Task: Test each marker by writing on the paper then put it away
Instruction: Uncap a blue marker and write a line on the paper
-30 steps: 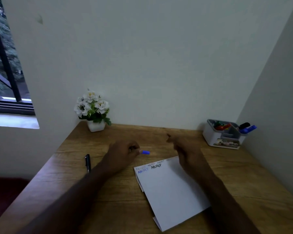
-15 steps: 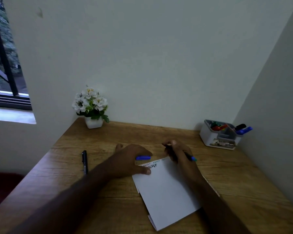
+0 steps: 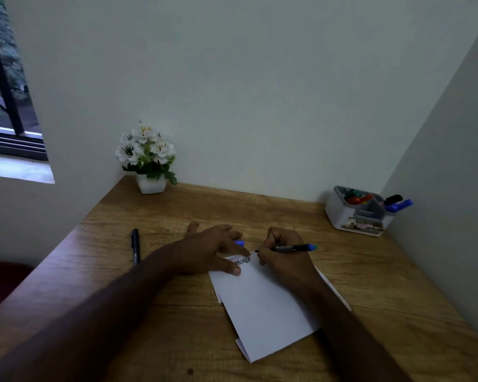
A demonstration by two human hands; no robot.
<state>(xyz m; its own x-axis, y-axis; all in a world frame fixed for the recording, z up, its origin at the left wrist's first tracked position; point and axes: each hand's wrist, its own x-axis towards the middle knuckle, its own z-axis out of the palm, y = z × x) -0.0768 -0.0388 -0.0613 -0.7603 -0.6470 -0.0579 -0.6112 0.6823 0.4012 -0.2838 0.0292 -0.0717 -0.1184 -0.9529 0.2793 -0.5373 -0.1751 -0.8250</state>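
Black blue-ended marker (image 3: 293, 248) – gripped by right hand (image 3: 283, 257), writing mid-frame; left hand (image 3: 210, 250) flat, fingers straight, steadying folded white paper (image 3: 268, 307).

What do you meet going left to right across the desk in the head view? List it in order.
Black pen → flower pot → left hand holding down the paper → right hand with the blue marker in its grip → white organizer with markers.
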